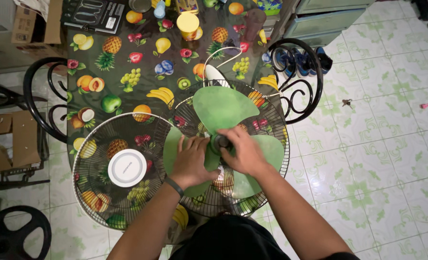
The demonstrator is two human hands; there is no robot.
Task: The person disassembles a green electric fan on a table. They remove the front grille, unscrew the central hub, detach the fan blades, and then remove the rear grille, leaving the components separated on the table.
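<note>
A green three-bladed fan blade [221, 108] lies in the rear wire guard [271, 120] of a fan, on a table covered with a dark fruit-print cloth [127, 67]. My left hand [190, 161] presses flat on the lower left blade. My right hand [243, 151] grips the dark hub cap [220, 141] at the blade's centre. The loose front wire guard [127, 168], with a white round centre disc, lies to the left, overlapping the rear guard's edge.
Black metal chairs stand at the table's left [40, 91] and right [300, 77]. A yellow cup [188, 24], a dark box [93, 14] and other items sit at the table's far end. Shoes [300, 60], keys [347, 102] and cardboard [11, 139] lie on the tiled floor.
</note>
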